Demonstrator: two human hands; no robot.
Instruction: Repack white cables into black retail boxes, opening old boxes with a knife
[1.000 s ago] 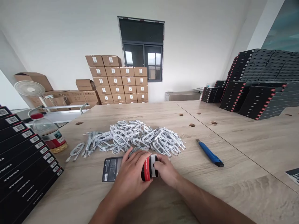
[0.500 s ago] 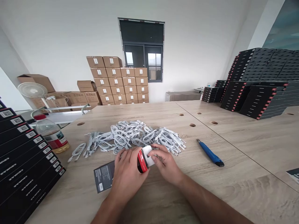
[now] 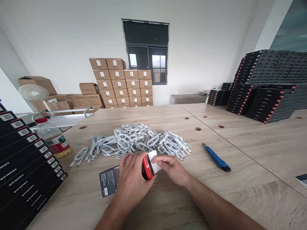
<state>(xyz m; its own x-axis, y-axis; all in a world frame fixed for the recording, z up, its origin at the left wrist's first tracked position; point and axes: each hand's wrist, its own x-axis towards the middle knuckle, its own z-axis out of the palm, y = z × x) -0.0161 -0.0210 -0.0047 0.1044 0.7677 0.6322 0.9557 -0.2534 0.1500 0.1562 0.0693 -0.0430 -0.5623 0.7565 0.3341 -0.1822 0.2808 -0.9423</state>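
My left hand [image 3: 134, 183] is wrapped over a dark printed box [image 3: 108, 182], whose far-left part with text and a barcode label sticks out past the fingers. At its right end a red and black side [image 3: 147, 167] shows, with a white flap [image 3: 153, 156] standing out from it. The thumb and fingers of my right hand [image 3: 170, 167] pinch this flap. Much of the box lies hidden under my left hand. Just behind both hands is a heap of grey-white coiled cables [image 3: 134, 139]. One coiled cable [image 3: 80, 155] lies apart on the left.
A blue utility knife [image 3: 216, 157] lies to the right. Black boxes [image 3: 21, 172] are stacked at the left beside a red-capped bottle [image 3: 54, 137]. More black boxes [image 3: 266, 103] stand at the far right. Cartons [image 3: 120, 83] are piled by the wall. Round holes [image 3: 198, 128] pierce the tabletop.
The box and my left hand have shifted slightly to the right. My right hand's fingers have closed into a pinch on the white flap.
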